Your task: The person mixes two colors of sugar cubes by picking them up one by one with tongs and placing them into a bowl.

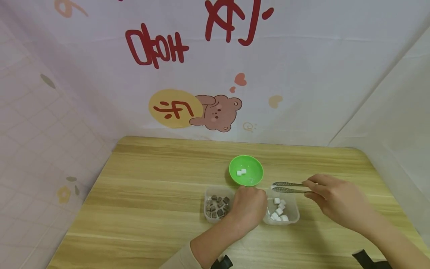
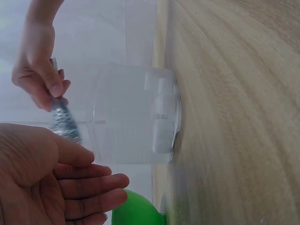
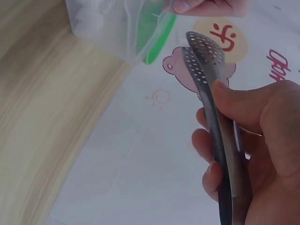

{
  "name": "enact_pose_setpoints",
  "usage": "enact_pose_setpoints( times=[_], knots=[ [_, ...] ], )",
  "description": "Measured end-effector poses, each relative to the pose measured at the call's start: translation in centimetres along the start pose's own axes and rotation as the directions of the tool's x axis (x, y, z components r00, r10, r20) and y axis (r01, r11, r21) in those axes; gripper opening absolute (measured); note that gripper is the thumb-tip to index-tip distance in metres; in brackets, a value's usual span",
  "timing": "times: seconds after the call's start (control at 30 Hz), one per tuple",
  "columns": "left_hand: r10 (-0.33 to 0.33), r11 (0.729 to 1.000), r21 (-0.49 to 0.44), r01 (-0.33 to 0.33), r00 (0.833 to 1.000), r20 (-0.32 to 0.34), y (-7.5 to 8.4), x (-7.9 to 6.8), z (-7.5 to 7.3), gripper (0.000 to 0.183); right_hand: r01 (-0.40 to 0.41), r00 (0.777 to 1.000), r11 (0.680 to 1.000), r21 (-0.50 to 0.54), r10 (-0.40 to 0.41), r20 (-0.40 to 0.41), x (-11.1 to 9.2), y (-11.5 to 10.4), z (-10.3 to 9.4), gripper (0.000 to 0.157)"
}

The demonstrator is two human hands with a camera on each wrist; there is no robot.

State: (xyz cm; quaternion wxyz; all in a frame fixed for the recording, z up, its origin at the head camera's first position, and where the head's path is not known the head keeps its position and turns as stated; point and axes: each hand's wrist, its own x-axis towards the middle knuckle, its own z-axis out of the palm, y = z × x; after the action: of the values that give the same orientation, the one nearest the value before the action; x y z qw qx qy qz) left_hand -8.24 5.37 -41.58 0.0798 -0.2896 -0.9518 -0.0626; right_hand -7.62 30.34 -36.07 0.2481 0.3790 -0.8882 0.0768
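My right hand [image 1: 339, 201] holds small metal tongs [image 3: 220, 122] with perforated tips, thumb on one arm and fingers on the other. The tips hover over the right side of a clear plastic container [image 1: 293, 215] of white cubes [image 1: 279, 211]. A small white bit shows between the tips in the head view, too small to tell what it is. My left hand [image 1: 250, 209] is at that container's left side; its thumb and index finger pinch the rim corner in the left wrist view. Behind stands a green bowl [image 1: 256, 170] with two white cubes [image 1: 241, 172] inside.
Left of my left hand, a second clear container [image 1: 205, 209] holds several dark grey-brown cubes [image 1: 218, 205]. Everything stands on a wood-grain table [image 1: 151, 194]. A white printed cloth [image 1: 302, 74] hangs behind the table and at its sides.
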Motion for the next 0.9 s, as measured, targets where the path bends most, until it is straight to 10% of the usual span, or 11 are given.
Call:
enact_pose_setpoints(
  times=[0.57,0.77,0.9],
  knots=[
    [0.007,1.0,0.019,-0.007,1.0,-0.011,0.0,-0.1,-0.1,0.038,-0.071,0.995,0.992,0.104,0.078,-0.069,2.1,1.0,2.5,0.063],
    [0.008,0.999,0.039,-0.008,1.0,-0.007,0.0,-0.1,-0.1,0.039,-0.066,0.997,0.989,0.13,0.07,-0.025,2.4,1.3,4.2,0.019],
    [0.004,0.999,0.046,-0.004,1.0,0.006,0.1,-0.1,-0.1,0.038,-0.078,0.997,0.988,0.133,0.078,0.003,2.4,1.2,5.1,0.032]
  ],
)
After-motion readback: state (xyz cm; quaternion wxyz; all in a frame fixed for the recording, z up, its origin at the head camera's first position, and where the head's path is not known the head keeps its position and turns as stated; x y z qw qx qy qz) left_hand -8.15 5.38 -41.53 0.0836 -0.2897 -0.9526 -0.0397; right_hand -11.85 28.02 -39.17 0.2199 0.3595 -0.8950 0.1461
